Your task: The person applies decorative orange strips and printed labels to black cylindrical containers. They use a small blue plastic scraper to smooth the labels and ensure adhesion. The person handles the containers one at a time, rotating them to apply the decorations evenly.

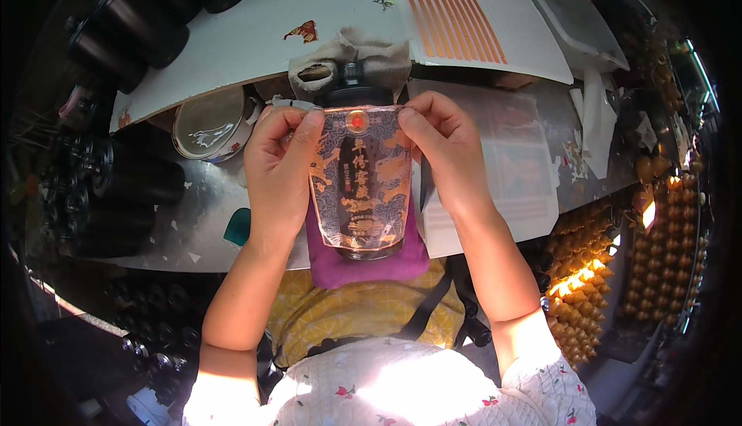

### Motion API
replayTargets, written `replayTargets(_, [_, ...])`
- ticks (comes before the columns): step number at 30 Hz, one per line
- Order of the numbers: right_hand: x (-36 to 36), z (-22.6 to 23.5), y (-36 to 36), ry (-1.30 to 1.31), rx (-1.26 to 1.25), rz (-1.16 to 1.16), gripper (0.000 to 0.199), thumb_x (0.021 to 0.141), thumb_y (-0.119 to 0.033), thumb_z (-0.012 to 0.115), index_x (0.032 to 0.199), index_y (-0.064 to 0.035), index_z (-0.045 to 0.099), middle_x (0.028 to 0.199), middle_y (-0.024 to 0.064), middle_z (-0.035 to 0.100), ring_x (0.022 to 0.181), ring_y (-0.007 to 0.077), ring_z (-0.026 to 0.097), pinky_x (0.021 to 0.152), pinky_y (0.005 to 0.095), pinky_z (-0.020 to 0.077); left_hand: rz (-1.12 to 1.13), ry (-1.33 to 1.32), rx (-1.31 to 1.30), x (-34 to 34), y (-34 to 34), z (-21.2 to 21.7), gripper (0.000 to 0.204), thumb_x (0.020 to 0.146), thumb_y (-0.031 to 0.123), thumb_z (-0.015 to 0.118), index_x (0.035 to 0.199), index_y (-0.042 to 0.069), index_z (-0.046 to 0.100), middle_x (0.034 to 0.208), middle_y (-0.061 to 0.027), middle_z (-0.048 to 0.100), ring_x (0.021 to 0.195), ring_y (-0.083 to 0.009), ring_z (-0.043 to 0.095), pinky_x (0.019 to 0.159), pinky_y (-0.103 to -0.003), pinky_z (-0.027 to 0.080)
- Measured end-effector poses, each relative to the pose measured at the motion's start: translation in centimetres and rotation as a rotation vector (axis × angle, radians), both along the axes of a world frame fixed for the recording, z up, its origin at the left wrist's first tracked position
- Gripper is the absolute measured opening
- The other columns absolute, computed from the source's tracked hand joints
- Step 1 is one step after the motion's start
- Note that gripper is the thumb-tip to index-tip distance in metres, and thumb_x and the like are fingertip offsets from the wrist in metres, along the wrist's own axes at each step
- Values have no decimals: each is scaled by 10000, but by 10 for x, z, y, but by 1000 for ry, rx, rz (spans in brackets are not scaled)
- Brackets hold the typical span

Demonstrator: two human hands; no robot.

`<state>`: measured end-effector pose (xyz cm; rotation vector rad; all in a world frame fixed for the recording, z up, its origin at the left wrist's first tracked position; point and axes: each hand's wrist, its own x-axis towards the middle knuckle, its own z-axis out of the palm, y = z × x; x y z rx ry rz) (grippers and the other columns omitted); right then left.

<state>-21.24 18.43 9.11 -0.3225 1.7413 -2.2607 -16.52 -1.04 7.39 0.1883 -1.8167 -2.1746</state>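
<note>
A patterned decal sheet (pixel 362 183), see-through at its edges with dark and gold designs and a small red mark at the top, is stretched between my hands. My left hand (pixel 284 152) pinches its upper left corner between thumb and fingers. At the upper right corner, my right hand (pixel 448 148) does the same. Under the sheet lies a black bottle (pixel 355 95), its neck pointing away from me. The bottle rests on a purple cushion (pixel 367 270) at the table's front edge. Whether the sheet touches the bottle, I cannot tell. A whitish cloth (pixel 386 63) is bunched behind the neck.
An enamel basin (pixel 209 126) of liquid stands left of my left hand, near a teal piece (pixel 238 227). Several black bottles (pixel 124 186) crowd the left. A white board with orange strips (pixel 456 16) sits at the back; plastic-covered sheets (pixel 495 156) lie right. Gold bottles (pixel 665 248) fill racks farther right.
</note>
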Motion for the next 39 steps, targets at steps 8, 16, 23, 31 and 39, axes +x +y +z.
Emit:
replayTargets(8, [5, 1, 12, -200, -61, 65, 205, 962, -241, 674, 897, -66, 591, 766, -7, 621, 665, 46, 567, 584, 218, 441, -8, -194, 252, 17, 7, 19, 210, 1003, 263, 629, 967, 56, 621, 810, 35, 581, 654, -31, 529, 555, -184, 428])
replayTargets(16, [54, -6, 34, -204, 194, 236, 248, 869, -162, 793, 868, -67, 564, 780, -47, 565, 701, 23, 509, 618, 186, 396, -239, -333, 197, 66, -5, -5, 234, 931, 173, 718, 1008, 54, 532, 780, 0, 582, 614, -56, 572, 469, -207, 497])
replayTargets(23, [54, -19, 36, -249, 69, 271, 186, 900, -105, 749, 869, -75, 567, 819, -62, 536, 736, 13, 470, 630, 190, 394, -255, -319, 145, 75, -7, -12, 229, 948, 131, 686, 817, 17, 536, 905, -6, 441, 651, -66, 564, 467, -225, 536])
replayTargets(31, [53, -19, 38, -257, 69, 294, 172, 909, -110, 737, 877, -67, 573, 820, -54, 555, 735, 13, 490, 632, 182, 407, -272, -301, 88, 78, -8, -12, 237, 943, 137, 697, 816, 19, 535, 942, -7, 424, 672, -63, 563, 490, -209, 537])
replayTargets(39, [54, -19, 40, -261, 83, 303, 165, 908, -106, 734, 885, -64, 576, 826, -50, 562, 727, 12, 496, 618, 177, 408, -290, -295, 69, 78, -8, -13, 221, 939, 119, 699, 825, 16, 541, 934, -13, 436, 669, -64, 575, 500, -204, 524])
